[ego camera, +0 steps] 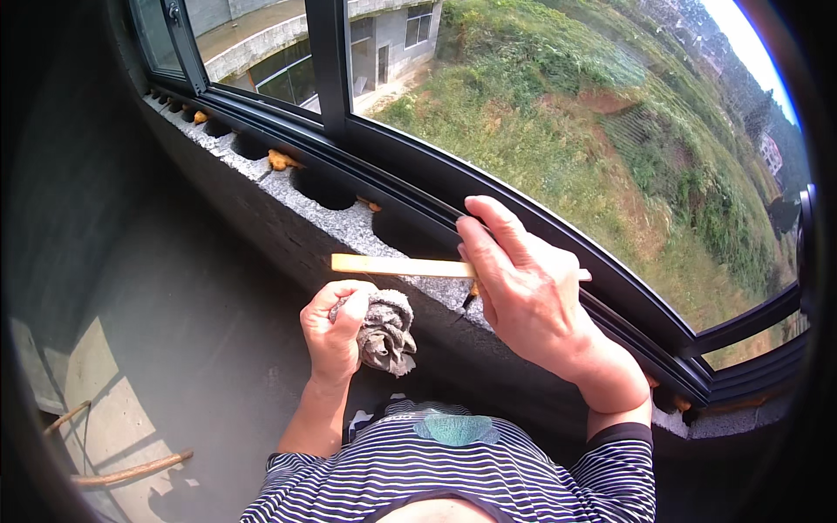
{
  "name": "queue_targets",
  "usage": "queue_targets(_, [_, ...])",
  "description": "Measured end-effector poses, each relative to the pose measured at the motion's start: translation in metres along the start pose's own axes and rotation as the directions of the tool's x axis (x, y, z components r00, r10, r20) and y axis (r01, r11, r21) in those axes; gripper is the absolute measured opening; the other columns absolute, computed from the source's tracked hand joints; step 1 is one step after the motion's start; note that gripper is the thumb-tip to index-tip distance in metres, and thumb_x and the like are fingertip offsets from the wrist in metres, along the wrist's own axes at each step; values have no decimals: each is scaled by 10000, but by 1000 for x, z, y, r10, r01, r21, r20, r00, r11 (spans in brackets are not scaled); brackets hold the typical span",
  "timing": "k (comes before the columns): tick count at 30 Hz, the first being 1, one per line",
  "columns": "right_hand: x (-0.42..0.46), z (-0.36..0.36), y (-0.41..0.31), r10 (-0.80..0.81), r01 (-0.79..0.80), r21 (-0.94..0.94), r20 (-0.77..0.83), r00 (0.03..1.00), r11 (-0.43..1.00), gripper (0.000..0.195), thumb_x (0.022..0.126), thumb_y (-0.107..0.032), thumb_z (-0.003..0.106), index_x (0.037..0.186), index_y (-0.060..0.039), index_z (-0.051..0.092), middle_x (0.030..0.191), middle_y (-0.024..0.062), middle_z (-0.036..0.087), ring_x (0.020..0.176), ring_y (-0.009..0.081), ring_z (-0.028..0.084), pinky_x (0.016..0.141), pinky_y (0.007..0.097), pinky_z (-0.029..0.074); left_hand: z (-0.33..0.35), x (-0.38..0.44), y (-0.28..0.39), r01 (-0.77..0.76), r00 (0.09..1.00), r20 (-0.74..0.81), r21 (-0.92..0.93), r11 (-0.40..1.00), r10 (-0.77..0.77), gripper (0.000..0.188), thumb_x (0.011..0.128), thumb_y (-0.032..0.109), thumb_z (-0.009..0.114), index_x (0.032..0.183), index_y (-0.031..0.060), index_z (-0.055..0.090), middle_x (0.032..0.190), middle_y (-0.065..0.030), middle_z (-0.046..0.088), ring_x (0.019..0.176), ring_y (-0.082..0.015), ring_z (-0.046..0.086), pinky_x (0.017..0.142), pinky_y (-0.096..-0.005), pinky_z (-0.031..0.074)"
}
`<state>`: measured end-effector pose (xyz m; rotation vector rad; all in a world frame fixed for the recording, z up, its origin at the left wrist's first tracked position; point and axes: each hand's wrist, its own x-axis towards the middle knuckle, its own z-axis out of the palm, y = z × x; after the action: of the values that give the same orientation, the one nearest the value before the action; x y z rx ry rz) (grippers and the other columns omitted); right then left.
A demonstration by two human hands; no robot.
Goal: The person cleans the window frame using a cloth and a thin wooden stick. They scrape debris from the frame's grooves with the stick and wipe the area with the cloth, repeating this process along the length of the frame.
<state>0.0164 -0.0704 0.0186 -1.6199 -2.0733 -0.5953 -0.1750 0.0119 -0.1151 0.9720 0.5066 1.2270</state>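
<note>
My left hand (337,327) is closed on a crumpled grey cloth (387,333), which bulges out on its right side. My right hand (526,281) is over the dark metal window frame (405,163), its fingers at the lower track. A flat, pale wooden or bamboo strip (399,266) passes beneath this hand, gripped in it; one end reaches left over the block sill and a short tip shows on the right. The thumb is mostly hidden, and so are the fingertips' exact contacts with the track.
Below the frame runs a rough wall top of hollow concrete blocks (314,212) with large holes and lumps of orange foam (281,160). Glass panes (523,131) stand beyond it. Wooden sticks (134,469) are at the lower left above a grey floor (216,366).
</note>
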Motion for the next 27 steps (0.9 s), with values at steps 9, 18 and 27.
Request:
queue_targets(9, [227,179,-23,-103,111,-249,44,994,962,359,896,-199,531,1142,50,609,1341,309,488,732,263,702,533,349,546,-116,43,41,190,976,97,57,980,-195,120,916,98,588,924,-20,605,859,-96,645,742,-151,627,700,-288,538])
queue_targets(18, [284,240,9,181,110,-541,455,872,834,314,881,-230,559,1112,-84,713,1347,259,495,1070,379,592,599,531,464,-166,82,39,345,869,333,121,931,-366,116,941,85,538,914,-19,583,841,-79,614,729,-154,619,677,-285,536])
queue_targets(27, [246,211,6,206,8,-558,320,925,830,363,919,-231,520,1216,-74,658,1442,220,423,921,355,628,608,470,488,-174,89,45,323,874,341,122,939,-345,117,953,91,529,934,-12,582,828,-73,621,722,-163,636,686,-297,551])
